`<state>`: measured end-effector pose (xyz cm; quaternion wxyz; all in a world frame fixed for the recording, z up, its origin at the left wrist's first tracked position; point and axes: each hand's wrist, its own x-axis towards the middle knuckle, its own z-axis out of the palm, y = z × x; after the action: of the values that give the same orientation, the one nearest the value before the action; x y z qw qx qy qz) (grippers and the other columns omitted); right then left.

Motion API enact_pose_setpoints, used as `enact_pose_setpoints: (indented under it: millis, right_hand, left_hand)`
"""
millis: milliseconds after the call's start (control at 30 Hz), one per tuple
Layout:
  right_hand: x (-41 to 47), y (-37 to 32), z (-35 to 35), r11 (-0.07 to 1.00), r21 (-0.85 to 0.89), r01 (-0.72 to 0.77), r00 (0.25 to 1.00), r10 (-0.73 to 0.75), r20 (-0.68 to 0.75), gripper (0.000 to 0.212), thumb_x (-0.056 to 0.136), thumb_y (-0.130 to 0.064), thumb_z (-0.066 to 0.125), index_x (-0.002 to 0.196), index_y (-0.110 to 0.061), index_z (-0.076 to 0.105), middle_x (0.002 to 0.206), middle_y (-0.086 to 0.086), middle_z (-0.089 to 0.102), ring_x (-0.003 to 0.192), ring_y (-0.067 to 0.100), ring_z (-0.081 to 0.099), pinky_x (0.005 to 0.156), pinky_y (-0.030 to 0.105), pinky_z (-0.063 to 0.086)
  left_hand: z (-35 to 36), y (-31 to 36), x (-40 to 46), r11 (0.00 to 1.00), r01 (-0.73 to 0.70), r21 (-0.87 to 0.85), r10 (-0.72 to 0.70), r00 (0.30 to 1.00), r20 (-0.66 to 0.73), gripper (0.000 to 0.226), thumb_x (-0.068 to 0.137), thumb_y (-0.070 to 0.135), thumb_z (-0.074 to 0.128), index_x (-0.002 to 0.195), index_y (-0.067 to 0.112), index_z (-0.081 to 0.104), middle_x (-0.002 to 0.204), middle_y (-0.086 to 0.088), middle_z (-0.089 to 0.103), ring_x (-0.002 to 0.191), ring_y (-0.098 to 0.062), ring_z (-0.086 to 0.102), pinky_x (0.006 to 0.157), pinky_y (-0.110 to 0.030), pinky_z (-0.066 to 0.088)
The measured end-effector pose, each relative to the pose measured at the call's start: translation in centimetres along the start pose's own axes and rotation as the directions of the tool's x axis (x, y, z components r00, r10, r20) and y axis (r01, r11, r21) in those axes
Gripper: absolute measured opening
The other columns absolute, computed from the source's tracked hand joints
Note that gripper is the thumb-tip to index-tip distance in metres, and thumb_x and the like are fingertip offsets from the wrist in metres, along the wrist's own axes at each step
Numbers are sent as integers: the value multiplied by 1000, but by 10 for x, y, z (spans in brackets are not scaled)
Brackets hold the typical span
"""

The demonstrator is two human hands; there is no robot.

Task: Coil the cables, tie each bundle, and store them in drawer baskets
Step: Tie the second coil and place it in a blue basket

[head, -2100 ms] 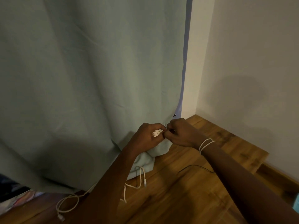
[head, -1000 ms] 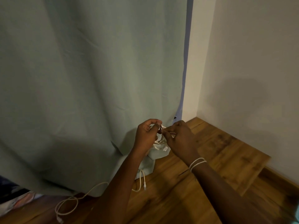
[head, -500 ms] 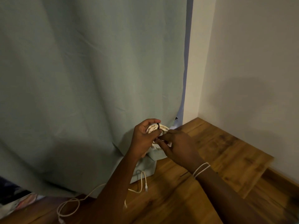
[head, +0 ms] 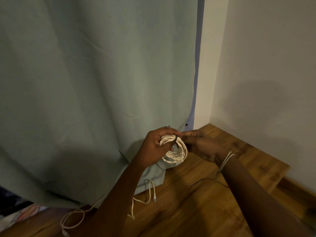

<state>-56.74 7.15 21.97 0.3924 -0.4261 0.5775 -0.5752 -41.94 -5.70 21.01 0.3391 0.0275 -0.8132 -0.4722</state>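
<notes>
The left hand (head: 154, 147) grips the coiled white cable (head: 176, 150), held in the air; the right hand (head: 200, 145) pinches at the dark tie (head: 175, 139) around the coil's top. Step in hand: tying, apparently almost complete. Next move requires confirming the tie is tight. Below the grip, a loose white cable (head: 75, 214) lies uncoiled on the wooden floor (head: 196, 211).

Matt cloth curtain (head: 95, 86), glossy wood floor (head: 196, 202), smooth painted wall (head: 266, 62).

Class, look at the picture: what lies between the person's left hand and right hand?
In the head view, the coiled white cable, bound by a dark tie, lies between the left hand and right hand.
</notes>
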Motion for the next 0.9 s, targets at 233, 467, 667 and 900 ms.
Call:
enact_pose_setpoints:
  millis: [233,467,667,900]
  right_hand:
    - [-3,-6,1,967,247,-58,995,34,99,27,75,-29,75,95,-12,80,95,17,61,82,23,55,74,28,55]
    - [-5,-13,11,892,438,114,988,-148,46,17,83,-5,61,94,-1,74,81,9,73,68,14,68,62,21,57]
    - [-12,-17,9,920,328,217,957,-266,114,13,91,-3,54,92,2,66,75,4,68,62,8,62,55,17,51]
    - [-14,-21,2,906,58,420,898,-424,119,13,83,-5,63,87,-7,75,93,12,71,82,21,67,74,29,57]
  left_hand:
    - [13,10,3,994,-82,72,88,992,-85,26,80,1,76,93,23,75,119,12,41,94,-13,66,87,-27,56]
    - [15,14,-1,994,-41,-103,26,990,-139,29,72,6,69,94,23,72,104,10,52,95,-16,65,81,-25,55]
    - [14,18,-3,946,-57,-320,22,993,-113,17,81,1,55,90,12,65,89,-4,59,82,-27,65,75,-38,54]
    - [7,17,-4,925,-39,-379,6,996,-89,15,83,21,58,92,15,69,88,-6,65,80,-34,64,72,-43,51]
